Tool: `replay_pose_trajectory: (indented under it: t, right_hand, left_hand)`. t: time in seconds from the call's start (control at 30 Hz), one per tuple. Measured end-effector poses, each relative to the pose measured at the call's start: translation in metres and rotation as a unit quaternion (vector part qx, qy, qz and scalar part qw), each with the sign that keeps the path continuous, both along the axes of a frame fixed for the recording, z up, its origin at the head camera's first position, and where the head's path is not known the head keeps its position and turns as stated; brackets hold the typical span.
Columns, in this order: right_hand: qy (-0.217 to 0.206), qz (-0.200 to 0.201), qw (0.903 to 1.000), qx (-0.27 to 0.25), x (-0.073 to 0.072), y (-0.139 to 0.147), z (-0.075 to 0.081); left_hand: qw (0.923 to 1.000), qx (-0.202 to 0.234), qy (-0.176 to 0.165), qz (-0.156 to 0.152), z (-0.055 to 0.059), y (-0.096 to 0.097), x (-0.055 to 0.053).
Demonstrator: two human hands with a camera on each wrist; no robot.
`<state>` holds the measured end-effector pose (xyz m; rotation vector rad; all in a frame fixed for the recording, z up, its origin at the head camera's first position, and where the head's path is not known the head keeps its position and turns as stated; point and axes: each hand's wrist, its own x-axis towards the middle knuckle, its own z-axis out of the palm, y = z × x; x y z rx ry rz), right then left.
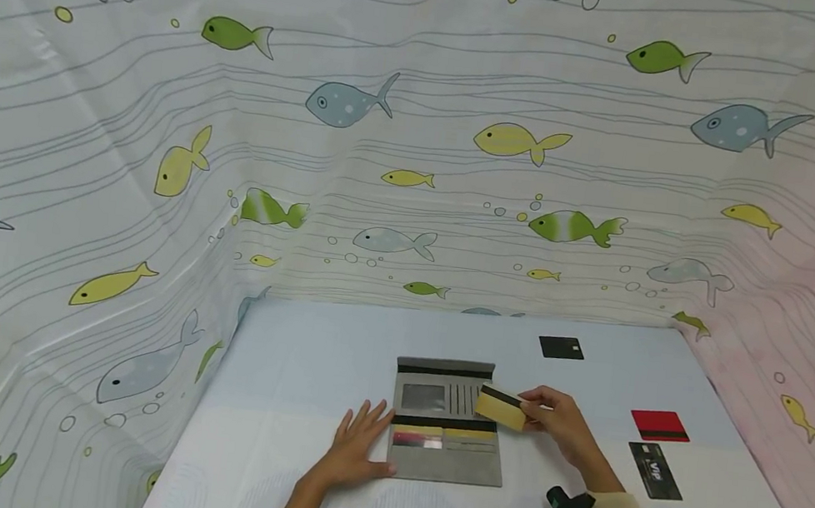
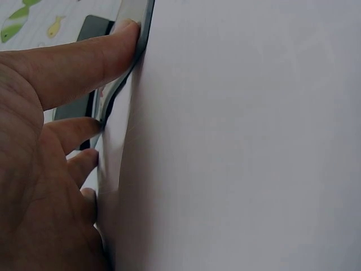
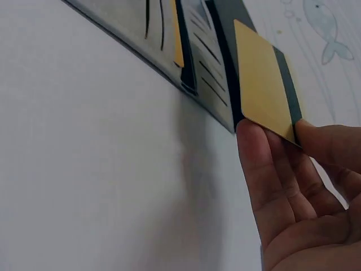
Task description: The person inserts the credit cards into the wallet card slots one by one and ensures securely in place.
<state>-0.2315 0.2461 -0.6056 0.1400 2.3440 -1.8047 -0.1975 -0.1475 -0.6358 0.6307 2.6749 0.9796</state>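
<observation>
- Head view: gray wallet spread open on white table, long axis near-to-far, between both hands.
- Left hand: fingers splayed, thumb and fingertips touching wallet's left edge.
- Right hand: pinching gold card by its right end.
- Gold card: long axis sideways, dipping right; left end points at wallet's slots, overlapping its right edge; contact can't tell.

Gold card in right hand at right edge of grey wallet, left hand at left edge.
</observation>
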Motion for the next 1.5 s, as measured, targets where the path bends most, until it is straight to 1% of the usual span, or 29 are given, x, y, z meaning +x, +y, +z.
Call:
replay_pose_trajectory:
  t: [0.07,0.17,0.3,0.47,0.73,1.03,1.23,1.5]
  right_hand:
    - [0.011,0.018,0.9998,0.003,0.002,-0.008,-0.001]
    - [0.033,0.048,0.9981,0.021,0.004,-0.019,-0.003]
    - [0.050,0.071,0.9955,0.039,0.006,-0.030,-0.008]
    - [0.048,0.078,0.9951,0.038,0.008,-0.036,-0.012]
    - [0.040,0.087,0.9945,0.044,0.006,-0.037,-0.017]
    - [0.032,0.095,0.9939,0.046,0.007,-0.037,-0.016]
    - [0.040,0.107,0.9918,0.057,0.007,-0.037,-0.018]
    - [0.040,0.115,0.9904,0.064,0.003,-0.036,-0.026]
  left_hand:
    - [1.0000,0.001,0.002,0.000,0.000,0.000,0.000]
    - [1.0000,0.001,0.004,0.000,0.000,0.000,0.000]
    - [1.0000,0.001,0.004,0.000,-0.001,0.000,0.000]
    - [1.0000,-0.001,0.003,0.000,-0.002,0.000,0.001]
    - [1.0000,0.001,-0.002,0.005,0.000,0.000,0.000]
    - [1.0000,0.004,-0.005,0.004,0.002,0.000,0.000]
    - [0.9999,0.008,-0.006,0.005,0.001,0.000,0.000]
    - [0.9999,0.010,-0.006,0.001,0.000,-0.001,-0.001]
